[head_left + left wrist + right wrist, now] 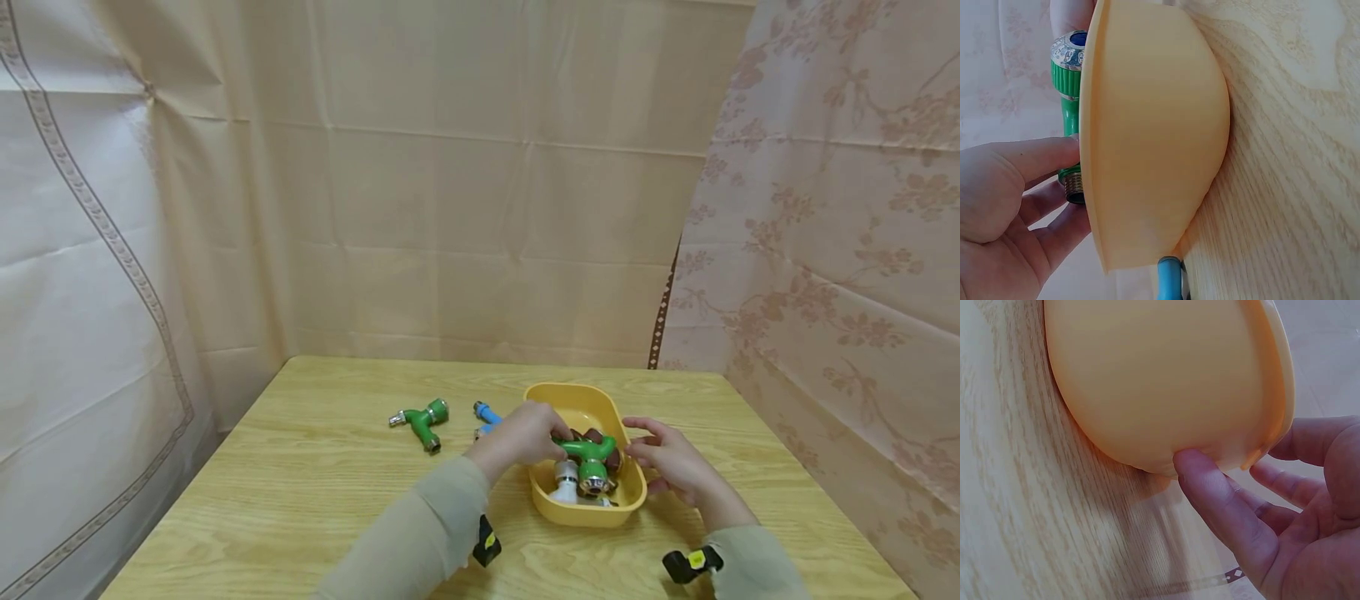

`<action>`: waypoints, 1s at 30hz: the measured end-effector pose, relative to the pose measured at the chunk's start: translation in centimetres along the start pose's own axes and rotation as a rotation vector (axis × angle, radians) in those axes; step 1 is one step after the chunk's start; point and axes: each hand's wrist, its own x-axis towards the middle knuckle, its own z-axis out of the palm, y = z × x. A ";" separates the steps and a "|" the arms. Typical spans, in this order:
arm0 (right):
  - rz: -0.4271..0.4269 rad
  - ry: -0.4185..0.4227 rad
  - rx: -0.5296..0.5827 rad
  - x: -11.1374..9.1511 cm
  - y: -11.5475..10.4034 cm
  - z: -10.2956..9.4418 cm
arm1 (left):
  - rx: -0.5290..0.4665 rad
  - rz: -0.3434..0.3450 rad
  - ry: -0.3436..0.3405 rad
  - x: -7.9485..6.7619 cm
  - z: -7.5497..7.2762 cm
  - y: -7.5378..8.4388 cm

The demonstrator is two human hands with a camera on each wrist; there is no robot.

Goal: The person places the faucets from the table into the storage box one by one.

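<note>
My left hand reaches over the near-left rim of a yellow basin and grips a green plastic tap by one end. In the left wrist view, thumb and fingers lie around that tap's threaded end, partly behind the rim. Inside the basin, a white tap and several brown pieces lie under and beside the green one. At the basin's right side, my right hand touches the outer wall with loosely extended fingers; one fingertip rests against the wall.
Left of the basin, another green tap lies on the wooden table. A blue tap sits close by the basin, partly hidden behind my left hand. Curtains hang behind and at both sides.
</note>
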 end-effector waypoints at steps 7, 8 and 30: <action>0.001 -0.001 0.009 0.1 0.0 0.0 | 0.001 0.016 -0.005 0.0 0.2 0.4; -0.004 -0.006 0.006 0.0 0.0 0.0 | -0.009 0.014 -0.008 -0.1 0.2 0.4; 0.009 -0.004 0.021 0.0 -0.2 0.0 | -0.055 -0.007 -0.003 -0.4 -0.3 0.5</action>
